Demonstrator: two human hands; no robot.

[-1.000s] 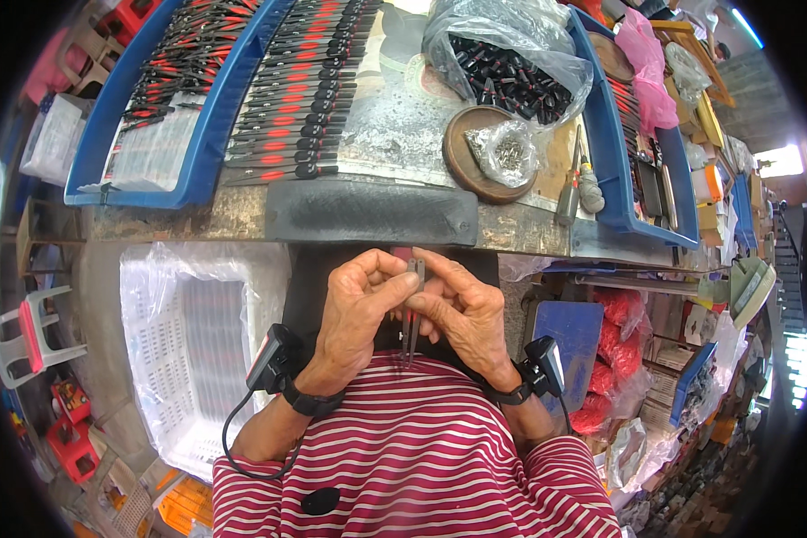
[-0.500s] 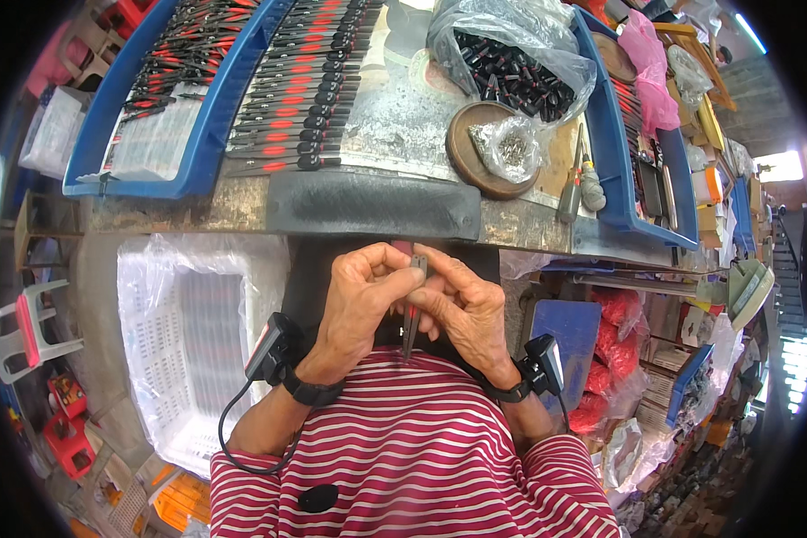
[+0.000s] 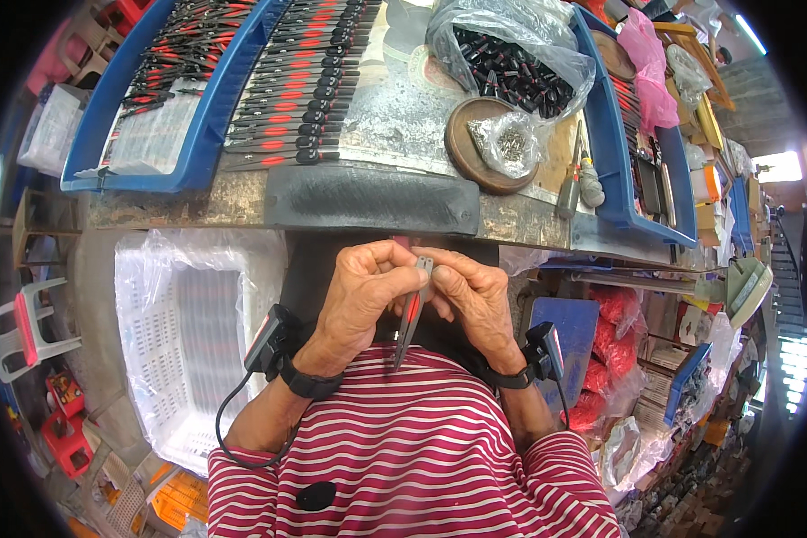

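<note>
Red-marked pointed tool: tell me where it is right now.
In the head view, the tool is near the centre, pinched in the left hand with the right hand close beside it, tips toward the striped shirt.

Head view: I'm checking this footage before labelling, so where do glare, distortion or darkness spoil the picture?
Head view: the corners fall to black, and the table edge bends; head view: the bright opening at far right is washed out to white; head view: left hand, right hand and metal tool look reasonably sharp, though its finest details are too small to tell.
</note>
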